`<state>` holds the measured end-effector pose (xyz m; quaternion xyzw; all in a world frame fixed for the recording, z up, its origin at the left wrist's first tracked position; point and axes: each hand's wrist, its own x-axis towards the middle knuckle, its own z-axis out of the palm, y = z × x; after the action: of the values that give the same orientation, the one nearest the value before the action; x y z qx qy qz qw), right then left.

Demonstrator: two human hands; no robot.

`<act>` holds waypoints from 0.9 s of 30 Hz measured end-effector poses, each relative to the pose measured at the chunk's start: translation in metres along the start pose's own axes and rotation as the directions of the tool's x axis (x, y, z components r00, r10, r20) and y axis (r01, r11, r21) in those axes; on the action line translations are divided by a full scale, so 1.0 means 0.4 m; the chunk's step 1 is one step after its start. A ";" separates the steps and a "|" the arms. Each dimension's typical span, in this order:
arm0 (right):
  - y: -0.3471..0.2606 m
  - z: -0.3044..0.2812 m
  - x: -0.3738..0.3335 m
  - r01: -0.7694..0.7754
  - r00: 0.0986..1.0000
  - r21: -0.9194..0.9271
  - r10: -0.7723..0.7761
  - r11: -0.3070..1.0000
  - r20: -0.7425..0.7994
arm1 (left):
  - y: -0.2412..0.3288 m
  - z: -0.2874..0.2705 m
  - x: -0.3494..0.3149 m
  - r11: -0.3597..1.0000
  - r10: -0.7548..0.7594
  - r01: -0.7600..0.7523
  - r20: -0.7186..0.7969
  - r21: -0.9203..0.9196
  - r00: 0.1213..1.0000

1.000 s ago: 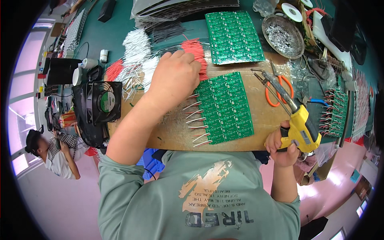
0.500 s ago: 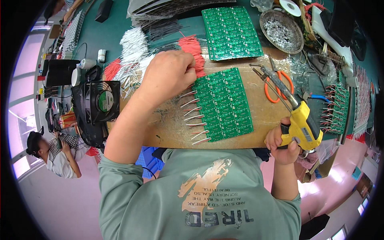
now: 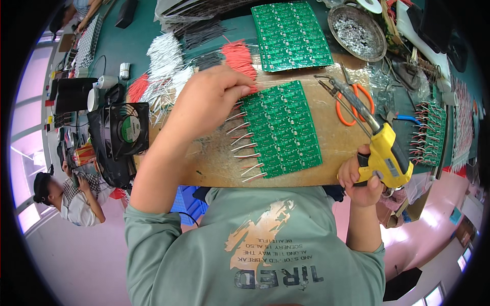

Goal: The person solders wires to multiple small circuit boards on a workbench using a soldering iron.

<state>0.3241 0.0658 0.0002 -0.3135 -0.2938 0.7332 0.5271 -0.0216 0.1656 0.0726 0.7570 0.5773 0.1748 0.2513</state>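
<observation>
One bare right hand [image 3: 360, 178] clamps around a yellow-and-black, metal-nosed soldering gun [image 3: 390, 158] by the green desk's [image 3: 138, 51] near edge. Well apart, the left hand [image 3: 209, 102] hovers beside a red wire pile [image 3: 237, 56]; whether its fingertips pinch anything cannot be told. Beneath, a rectangular green circuit-board panel [image 3: 280, 130], fringed with red-and-white wires [image 3: 247, 156] at left, lies near that edge.

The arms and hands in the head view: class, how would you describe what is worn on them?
The left hand and right hand are bare, with no gloves, and no watch or bracelet can be seen. The left sleeve and right sleeve are loose, plain and muted green, ending near the elbows, leaving the forearms uncovered.
</observation>
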 end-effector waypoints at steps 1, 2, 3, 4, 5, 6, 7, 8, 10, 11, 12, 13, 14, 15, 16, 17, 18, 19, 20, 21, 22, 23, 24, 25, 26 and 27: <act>-0.002 0.002 0.000 -0.004 1.000 -0.005 0.004 1.000 0.000 | 0.008 0.004 -0.013 1.000 0.000 0.000 0.005 -0.003 1.000; -0.004 0.005 -0.001 -0.008 1.000 -0.010 0.008 1.000 0.000 | 0.018 0.009 -0.029 0.995 0.025 -0.020 0.047 -0.102 0.999; -0.004 0.006 0.000 -0.010 1.000 -0.010 0.010 1.000 -0.006 | 0.027 0.014 -0.045 0.979 0.054 -0.036 0.087 -0.201 0.995; -0.004 0.008 0.001 -0.007 1.000 -0.016 0.007 1.000 -0.008 | 0.036 0.022 -0.062 0.978 0.053 -0.033 0.090 -0.204 0.994; -0.005 0.009 0.002 -0.005 1.000 -0.023 0.004 1.000 -0.011 | 0.046 0.032 -0.078 0.985 0.094 -0.077 0.103 -0.154 0.990; -0.005 0.010 0.002 -0.008 1.000 -0.023 0.008 1.000 -0.014 | 0.056 0.041 -0.093 0.987 0.134 -0.122 0.117 -0.104 0.984; -0.006 0.012 0.003 -0.010 1.000 -0.028 0.009 1.000 -0.014 | 0.066 0.047 -0.106 0.989 0.144 -0.145 0.136 -0.009 0.980; -0.007 0.013 0.002 -0.012 1.000 -0.033 0.011 0.999 -0.014 | 0.067 0.055 -0.116 0.990 0.143 -0.142 0.137 -0.012 0.980; -0.008 0.013 0.002 -0.020 1.000 -0.039 0.020 0.999 -0.016 | 0.061 0.074 -0.134 0.949 0.235 -0.248 0.089 0.192 0.968; -0.008 0.014 0.001 -0.026 1.000 -0.044 0.025 0.999 -0.016 | 0.064 0.075 -0.137 0.950 0.233 -0.246 0.089 0.191 0.968; -0.010 0.016 -0.002 -0.028 0.999 -0.044 0.027 0.999 -0.016 | 0.069 0.073 -0.138 0.931 0.272 -0.285 0.088 0.229 0.958; -0.011 0.016 -0.006 -0.042 0.999 -0.061 0.040 0.997 -0.022 | 0.073 0.073 -0.140 0.908 0.311 -0.323 0.089 0.267 0.946; -0.012 0.016 -0.011 -0.055 0.998 -0.078 0.053 0.995 -0.028 | 0.076 0.073 -0.143 0.909 0.310 -0.323 0.090 0.264 0.946; -0.007 0.012 -0.019 -0.057 0.998 -0.079 0.055 0.995 -0.031 | 0.080 0.074 -0.147 0.906 0.300 -0.313 0.088 0.286 0.950; -0.001 0.006 -0.028 -0.032 0.999 -0.103 0.035 0.994 0.032 | 0.084 0.074 -0.150 0.902 0.290 -0.302 0.085 0.307 0.953; 0.001 0.002 -0.039 -0.005 0.995 -0.126 0.017 0.992 0.095 | 0.088 0.075 -0.154 0.903 0.291 -0.303 0.086 0.303 0.953; 0.000 0.004 -0.055 -0.006 0.996 -0.128 0.018 0.992 0.091 | 0.093 0.075 -0.159 0.914 0.290 -0.296 0.063 0.278 0.955; 0.001 0.009 -0.078 -0.039 0.997 -0.169 0.051 0.985 0.066 | 0.097 0.077 -0.168 0.924 0.285 -0.285 0.040 0.255 0.958; 0.002 0.013 -0.105 -0.072 0.996 -0.210 0.082 0.975 0.037 | 0.100 0.085 -0.178 0.925 0.284 -0.285 0.041 0.253 0.958; 0.015 -0.002 -0.141 -0.114 0.992 -0.193 0.120 0.975 0.023 | 0.104 0.099 -0.190 0.930 0.304 -0.299 0.012 0.215 0.953; 0.013 0.002 -0.161 -0.116 0.992 -0.193 0.123 0.974 0.022 | 0.109 0.110 -0.203 0.933 0.320 -0.312 -0.018 0.177 0.947; 0.011 0.004 -0.177 -0.125 0.988 -0.220 0.141 0.967 0.056 | 0.117 0.118 -0.218 0.934 0.318 -0.310 -0.017 0.175 0.948; 0.009 0.007 -0.191 -0.134 0.983 -0.247 0.160 0.960 0.090 | 0.125 0.125 -0.234 0.933 0.337 -0.331 -0.018 0.139 0.941; 0.014 -0.005 -0.208 -0.095 0.983 -0.357 0.143 0.929 0.111 | 0.131 0.133 -0.247 0.931 0.355 -0.351 -0.020 0.102 0.935; 0.011 -0.016 -0.223 -0.098 0.983 -0.358 0.146 0.929 0.109 | 0.134 0.143 -0.256 0.932 0.353 -0.350 -0.020 0.099 0.935; 0.008 -0.024 -0.236 -0.070 0.977 -0.484 0.158 0.872 0.143 | 0.136 0.153 -0.264 0.922 0.379 -0.372 -0.051 0.109 0.924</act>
<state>0.3531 -0.0243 0.0058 -0.3833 -0.4917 0.6935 0.3611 0.0262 0.0419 0.0572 0.8582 0.4380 0.2181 0.1552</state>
